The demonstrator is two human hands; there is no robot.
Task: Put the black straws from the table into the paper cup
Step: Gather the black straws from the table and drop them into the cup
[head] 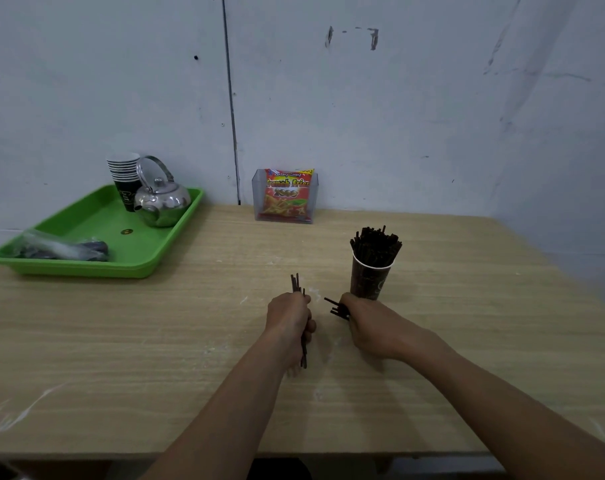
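A dark paper cup [368, 278] stands upright on the wooden table [155, 341], right of centre, packed with several black straws [375, 242] sticking out of its top. My left hand [289, 317] is closed around a small bundle of black straws [297, 284] that point away from me, their near ends showing below my fist. Just in front of the cup, my right hand [367, 322] is closed on another small bundle of black straws [337, 308], whose ends poke out to the left. I see no loose straws on the table.
A green tray [97, 233] at the back left holds a stack of paper cups [124, 178], a steel kettle [161, 199] and a plastic bag [62, 247]. A snack packet in a clear holder [287, 195] stands against the wall.
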